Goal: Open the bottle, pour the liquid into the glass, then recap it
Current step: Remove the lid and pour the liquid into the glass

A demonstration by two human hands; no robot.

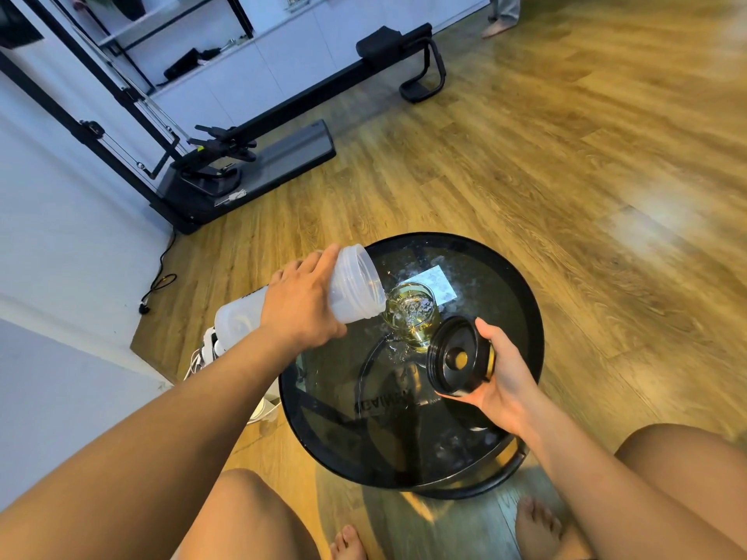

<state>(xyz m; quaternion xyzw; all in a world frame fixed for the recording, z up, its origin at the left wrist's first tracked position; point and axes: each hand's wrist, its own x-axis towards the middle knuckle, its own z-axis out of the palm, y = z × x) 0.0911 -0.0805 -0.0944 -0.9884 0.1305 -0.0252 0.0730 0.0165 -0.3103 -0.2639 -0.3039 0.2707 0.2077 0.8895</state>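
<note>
My left hand (301, 303) grips a translucent white bottle (355, 286) around its middle and holds it tipped on its side, open mouth down over the glass (412, 313). Liquid runs from the mouth into the clear glass, which holds bubbling pale yellow liquid and stands on the round black glass-topped table (521, 293). My right hand (503, 375) holds the black screw cap (454, 359) to the right of the glass, its inside with a yellow centre turned toward me.
A white paper card (438, 286) lies on the table behind the glass. Black exercise equipment (246, 155) stands on the wooden floor at the back left. A white appliance with cords (206, 349) sits left of the table. My knees and bare feet are below.
</note>
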